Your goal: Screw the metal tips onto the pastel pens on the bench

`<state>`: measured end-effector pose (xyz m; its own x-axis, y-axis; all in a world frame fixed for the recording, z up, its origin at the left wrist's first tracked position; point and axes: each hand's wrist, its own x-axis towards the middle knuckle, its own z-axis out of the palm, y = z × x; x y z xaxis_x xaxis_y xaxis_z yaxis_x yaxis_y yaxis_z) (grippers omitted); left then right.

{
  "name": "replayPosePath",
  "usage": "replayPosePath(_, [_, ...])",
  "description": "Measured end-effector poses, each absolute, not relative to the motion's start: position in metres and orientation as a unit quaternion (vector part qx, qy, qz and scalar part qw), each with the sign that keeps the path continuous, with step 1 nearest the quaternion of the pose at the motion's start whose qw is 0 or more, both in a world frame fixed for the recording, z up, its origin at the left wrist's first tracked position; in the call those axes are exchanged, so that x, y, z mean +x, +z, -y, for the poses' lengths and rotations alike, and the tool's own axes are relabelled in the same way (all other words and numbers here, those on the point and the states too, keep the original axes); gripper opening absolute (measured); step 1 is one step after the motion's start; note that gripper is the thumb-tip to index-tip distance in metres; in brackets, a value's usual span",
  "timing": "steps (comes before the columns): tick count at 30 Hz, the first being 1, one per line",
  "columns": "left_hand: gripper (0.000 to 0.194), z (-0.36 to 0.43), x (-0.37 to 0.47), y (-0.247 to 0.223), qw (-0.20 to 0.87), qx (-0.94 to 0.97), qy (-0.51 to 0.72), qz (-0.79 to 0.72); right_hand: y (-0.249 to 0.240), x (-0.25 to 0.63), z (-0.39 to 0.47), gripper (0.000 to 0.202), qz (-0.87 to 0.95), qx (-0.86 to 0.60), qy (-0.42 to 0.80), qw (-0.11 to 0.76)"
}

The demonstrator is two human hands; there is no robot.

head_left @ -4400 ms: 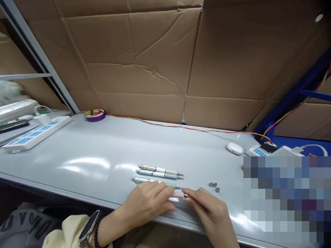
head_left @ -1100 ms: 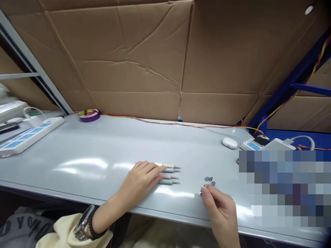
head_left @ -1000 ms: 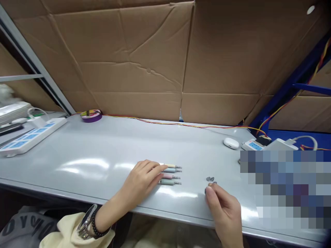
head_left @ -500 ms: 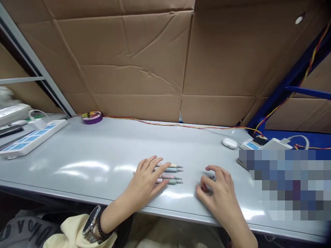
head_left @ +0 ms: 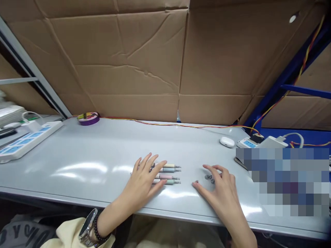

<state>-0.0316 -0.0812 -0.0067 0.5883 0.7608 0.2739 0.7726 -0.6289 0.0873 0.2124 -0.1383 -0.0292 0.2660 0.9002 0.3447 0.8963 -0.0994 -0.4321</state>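
The left hand point(head_left: 143, 181) lies flat with fingers spread over four pastel pens point(head_left: 168, 174), holding none; their metal tips point away toward the right hand point(head_left: 219, 191). That hand rests open, fingers splayed around small grey caps point(head_left: 210, 177) just under its fingertips. Beyond it sit a white earbud case point(head_left: 227, 141) and a power strip point(head_left: 247, 143) on the grey table point(head_left: 103, 151).

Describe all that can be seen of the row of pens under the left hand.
The pens are four slim plastic-looking barrels in pastel cream, blue, pink and green, lying flat, parallel and close together on the grey table. Their thin metal tips point right. The left hand lies spread over their left ends and hides them. The right hand is apart from them, by some small grey parts.
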Motion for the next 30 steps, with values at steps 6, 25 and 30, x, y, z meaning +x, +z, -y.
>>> replayPosePath(6, [0.046,0.0817,-0.0320,-0.0083,0.034,-0.872,-0.134,0.470,-0.0316,0.2131,0.1378,0.046,0.609,-0.743,0.059,0.273])
replayPosePath(25, [0.050,0.0771,-0.0327,-0.0120,-0.063,-0.852,-0.166,0.493,-0.0225,0.2132,0.1386,0.023,0.647,-0.649,0.175,0.358])
replayPosePath(30, [0.053,0.0780,-0.0330,-0.0135,-0.001,-0.852,-0.175,0.493,-0.0250,0.2114,0.1380,0.031,0.608,-0.705,0.123,0.344])
